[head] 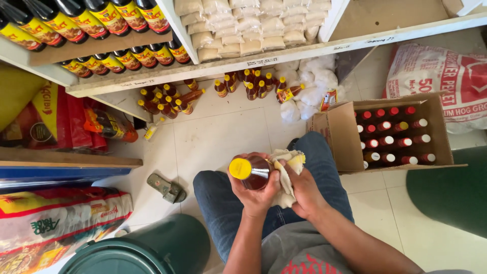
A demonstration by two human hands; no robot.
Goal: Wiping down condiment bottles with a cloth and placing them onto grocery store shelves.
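My left hand (pixel 255 194) grips a small bottle of brown liquid with a yellow cap (pixel 249 171), held above my lap. Pressed against the bottle's right side is a pale cloth (pixel 287 167), bunched in my right hand (pixel 304 192). I am seated on the floor, my jeans-clad knees (pixel 317 152) under both hands.
An open cardboard box (pixel 339 133) of red- and white-capped bottles stands at my right. Several matching yellow-capped bottles (pixel 167 101) stand on the tiled floor under the white shelf (pixel 203 68). Dark bottles and white packets fill the shelves. A green bin (pixel 152 251), sacks and a sandal (pixel 166 187) lie left.
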